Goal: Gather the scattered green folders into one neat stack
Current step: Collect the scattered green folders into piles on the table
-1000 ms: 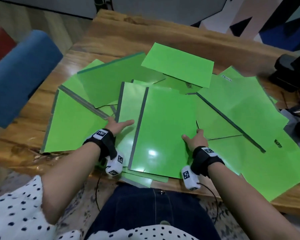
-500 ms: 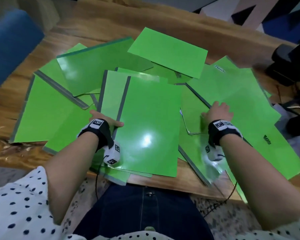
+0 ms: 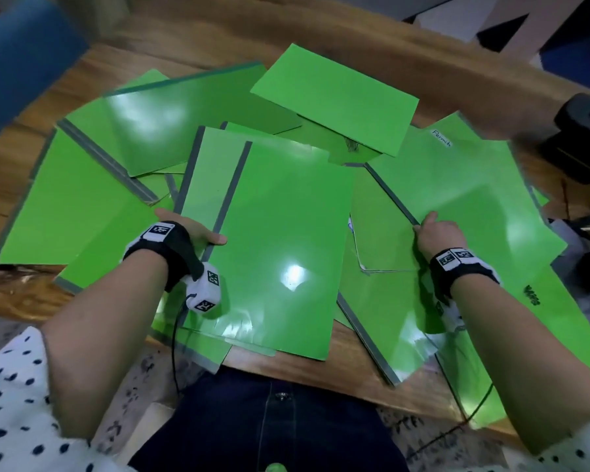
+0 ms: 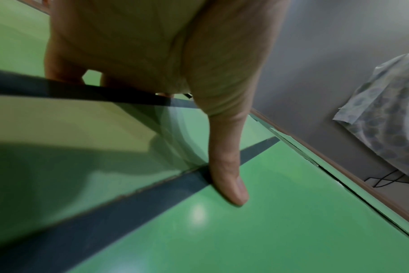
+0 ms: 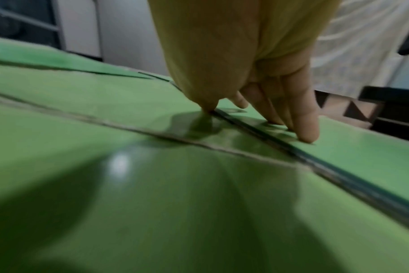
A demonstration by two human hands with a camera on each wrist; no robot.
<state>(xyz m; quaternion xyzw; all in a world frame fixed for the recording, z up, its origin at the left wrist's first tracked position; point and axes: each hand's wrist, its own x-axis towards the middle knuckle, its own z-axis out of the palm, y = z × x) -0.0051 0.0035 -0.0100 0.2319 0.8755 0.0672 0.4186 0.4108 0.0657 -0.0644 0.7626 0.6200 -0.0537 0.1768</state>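
Nearest the person, a small stack of green folders (image 3: 280,253) lies at the front edge of the wooden table (image 3: 321,56), its lower corners hanging past the edge above the person's dark trousers (image 3: 269,430). The top folder of this stack is glossy, with a dark grey spine strip along its left side. The left hand (image 3: 188,229) grips the stack at that left side: the left wrist view shows the thumb (image 4: 229,177) pressed flat on top across the dark strip while the fingers go under the folder edge.

To the right, the right hand (image 3: 436,231) rests on another folder (image 3: 464,202) that lies tilted, its dark spine running diagonally. In the right wrist view the thumb touches down at the spine's edge and the straight fingers (image 5: 304,122) press on the green cover just beyond it, so the hand is flat and pressing rather than wrapped round anything. More folders lie under this one, and one sticks out over the table's front edge at the right.

Farther off, more green folders spread across the table in loose overlap: two on the left with grey spines, a large glossy one (image 3: 198,120) behind the stack, and a matte one (image 3: 338,97) lying on top at the far middle. A blue chair back (image 3: 21,59) stands at the far left.
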